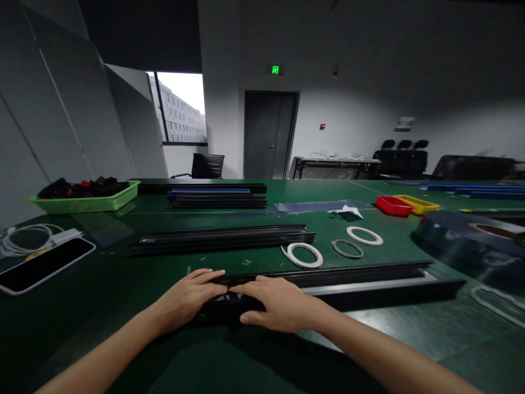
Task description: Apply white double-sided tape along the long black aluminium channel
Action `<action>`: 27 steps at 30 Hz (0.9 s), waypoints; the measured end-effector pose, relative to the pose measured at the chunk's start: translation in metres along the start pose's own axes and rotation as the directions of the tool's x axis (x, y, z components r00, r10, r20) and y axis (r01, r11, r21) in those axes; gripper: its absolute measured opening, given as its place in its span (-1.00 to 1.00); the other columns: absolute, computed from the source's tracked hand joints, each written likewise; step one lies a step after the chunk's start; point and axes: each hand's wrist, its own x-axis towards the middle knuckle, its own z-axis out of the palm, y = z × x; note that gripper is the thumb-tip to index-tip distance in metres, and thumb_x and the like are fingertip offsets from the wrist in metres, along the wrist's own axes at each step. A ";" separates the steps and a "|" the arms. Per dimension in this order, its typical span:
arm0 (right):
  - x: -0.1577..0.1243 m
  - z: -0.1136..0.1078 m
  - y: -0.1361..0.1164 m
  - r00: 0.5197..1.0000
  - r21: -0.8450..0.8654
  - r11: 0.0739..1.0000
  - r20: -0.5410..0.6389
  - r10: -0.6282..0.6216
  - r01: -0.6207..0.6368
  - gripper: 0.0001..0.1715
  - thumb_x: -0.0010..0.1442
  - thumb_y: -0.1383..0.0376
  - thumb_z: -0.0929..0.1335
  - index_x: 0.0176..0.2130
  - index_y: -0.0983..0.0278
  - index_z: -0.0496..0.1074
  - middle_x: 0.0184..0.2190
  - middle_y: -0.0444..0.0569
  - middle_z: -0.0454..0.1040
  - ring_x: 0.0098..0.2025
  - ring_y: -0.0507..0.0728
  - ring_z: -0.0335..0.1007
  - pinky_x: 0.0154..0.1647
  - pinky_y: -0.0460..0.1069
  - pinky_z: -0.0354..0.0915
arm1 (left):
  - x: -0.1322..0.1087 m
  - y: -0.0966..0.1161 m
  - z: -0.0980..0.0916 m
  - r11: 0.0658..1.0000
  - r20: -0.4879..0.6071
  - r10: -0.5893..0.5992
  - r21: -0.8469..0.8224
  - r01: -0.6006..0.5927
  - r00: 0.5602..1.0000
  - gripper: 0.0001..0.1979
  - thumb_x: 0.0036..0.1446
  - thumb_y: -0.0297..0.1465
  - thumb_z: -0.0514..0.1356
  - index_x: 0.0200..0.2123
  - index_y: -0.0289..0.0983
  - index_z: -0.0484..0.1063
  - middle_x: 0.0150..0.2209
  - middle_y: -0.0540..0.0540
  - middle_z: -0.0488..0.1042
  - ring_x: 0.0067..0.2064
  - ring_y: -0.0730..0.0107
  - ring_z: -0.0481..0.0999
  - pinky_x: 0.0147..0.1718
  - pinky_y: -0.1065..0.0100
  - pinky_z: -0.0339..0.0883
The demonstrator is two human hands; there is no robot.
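A long black channel-shaped rail (381, 297) lies across the near part of the table, with a pale strip along its inside. My left hand (184, 300) is closed about its left end, fingertips on the top edges. Close beside it, my right hand (281, 305) grips the same rail, fingers over the top and thumb on the near side. The two index fingertips nearly meet at a small spot on the rail; anything between them is too small to make out. Just beyond the rail is a white tape roll (320, 257) with a loose end.
More black rails (221, 241) lie behind. A grey ring (348, 256), another white roll (365, 243), a red tray (394, 207) and a yellow tray (422, 207) are farther right. A large film roll (451, 246) stands right. Left are a phone (47, 265) and a green basket (86, 205).
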 end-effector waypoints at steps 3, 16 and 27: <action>0.000 0.000 0.000 1.000 0.012 1.000 -0.006 0.007 -0.007 -0.39 0.15 -0.03 0.21 0.13 0.11 0.22 0.00 0.00 0.38 -0.01 0.19 0.27 -0.02 0.06 0.16 | 0.000 0.001 -0.001 1.000 0.005 0.009 0.009 -0.009 1.000 -0.53 0.15 -0.62 -0.09 0.10 -0.20 0.21 0.09 -0.12 0.35 0.22 0.29 0.14 0.09 0.11 0.16; 0.001 0.000 -0.002 0.987 0.100 0.987 -0.082 0.136 -0.127 -0.63 0.23 0.08 0.16 -0.08 0.16 0.34 -0.22 -0.04 0.46 -0.23 0.11 0.36 -0.26 -0.05 0.18 | -0.001 0.003 -0.008 0.999 -0.170 0.035 0.020 -0.032 0.985 -0.68 0.21 -0.58 -0.07 -0.06 -0.24 0.34 -0.07 -0.12 0.47 0.05 0.30 0.35 0.00 0.19 0.23; 0.011 0.014 0.021 0.943 0.319 0.941 -0.267 0.200 -0.110 -0.87 0.10 0.33 0.29 -0.39 0.28 0.44 -0.46 -0.13 0.46 -0.41 0.02 0.35 -0.42 -0.12 0.17 | 0.008 0.024 -0.022 0.999 -0.096 -0.037 0.001 0.037 0.995 -0.70 0.13 -0.25 0.11 -0.11 -0.27 0.36 -0.13 -0.16 0.44 -0.05 0.20 0.36 -0.05 0.14 0.21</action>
